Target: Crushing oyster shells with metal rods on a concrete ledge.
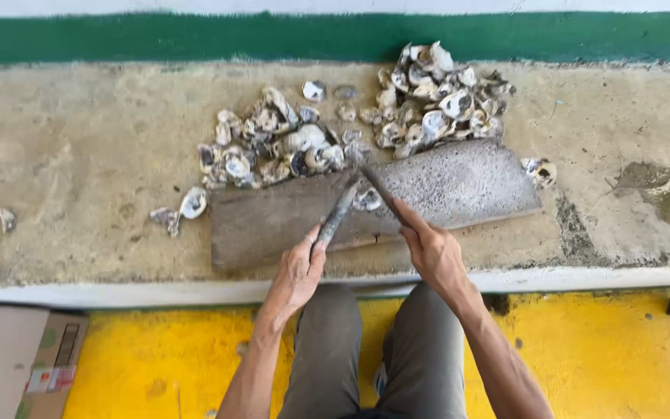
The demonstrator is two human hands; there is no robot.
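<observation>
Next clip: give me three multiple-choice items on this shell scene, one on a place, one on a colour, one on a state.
1. Where does the shell between the two tools lie?
A. on the board
B. on the yellow floor
C. in a bucket

2. What colour is the stripe behind the shell piles?
A. red
B. green
C. blue

3. What is the left hand doing?
A. lying flat and empty
B. gripping a grey tool
C. resting on a knee

Answers: 1 A, the shell sits on the board's surface. 2 B, a green band runs along the wall. 3 B, its fingers wrap the tool's lower end; the right hand holds a dark tool too.
</observation>
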